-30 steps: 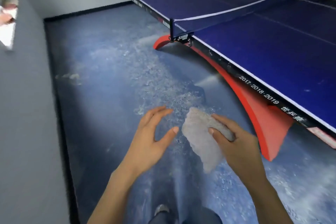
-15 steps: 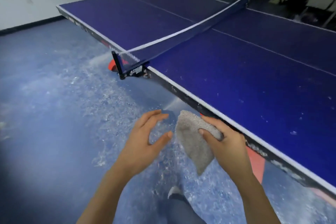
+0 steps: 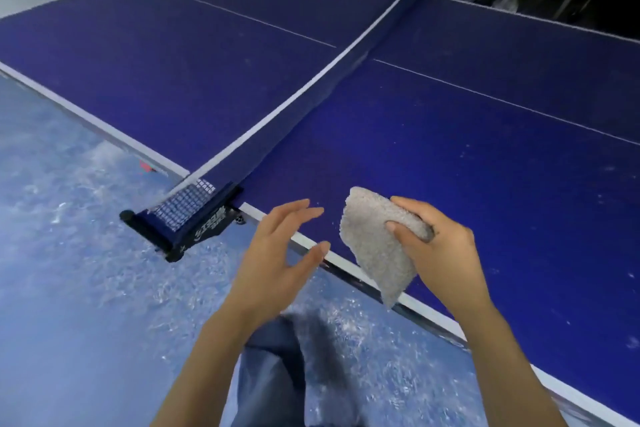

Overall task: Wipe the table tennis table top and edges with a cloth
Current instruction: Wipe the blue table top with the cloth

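A dark blue table tennis table (image 3: pixel 450 156) with white lines fills the upper right of the head view, its near edge running diagonally under my hands. My right hand (image 3: pixel 438 250) holds a folded grey cloth (image 3: pixel 375 250) in the air just above that near edge. The cloth hangs down from my fingers. My left hand (image 3: pixel 280 250) hovers beside it with fingers spread and holds nothing. White specks dot the right half of the table top.
The net (image 3: pixel 311 83) crosses the table, clamped by a black net post (image 3: pixel 180 222) jutting over the near edge left of my hands. The floor (image 3: pixel 69 270) is mottled blue. My trouser leg (image 3: pixel 277 374) shows below. Dark clutter stands beyond the far edge.
I have stepped closer to the table and my view has swung onto its top. Both hands, in the same pose, now sit over the near edge instead of over the floor.
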